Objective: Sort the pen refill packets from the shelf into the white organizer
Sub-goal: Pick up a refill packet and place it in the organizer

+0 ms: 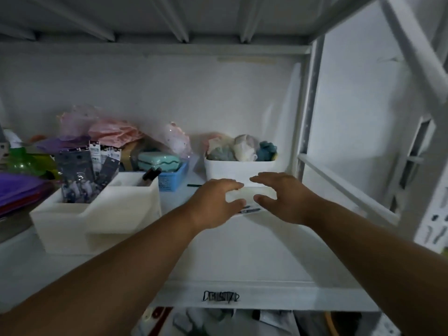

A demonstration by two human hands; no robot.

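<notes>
A stack of pale pen refill packets (242, 197) lies on the white shelf (242, 251), in front of a white bin. My left hand (213, 204) and my right hand (283, 197) reach in from either side of the stack, fingers spread and bent over it. Whether the fingertips touch the packets is unclear. The white organizer (97, 214) stands at the left on the same shelf. Its front compartment holds several dark refill packets (80, 175) standing upright, and its rear compartment holds a dark pen-like item (151, 174).
A white bin (238, 169) of soft items sits behind the stack. A blue basket (173, 178) with a mint case stands behind the organizer. Pink and purple bags fill the back left. A shelf post (306, 112) and rail (346, 187) bound the right side.
</notes>
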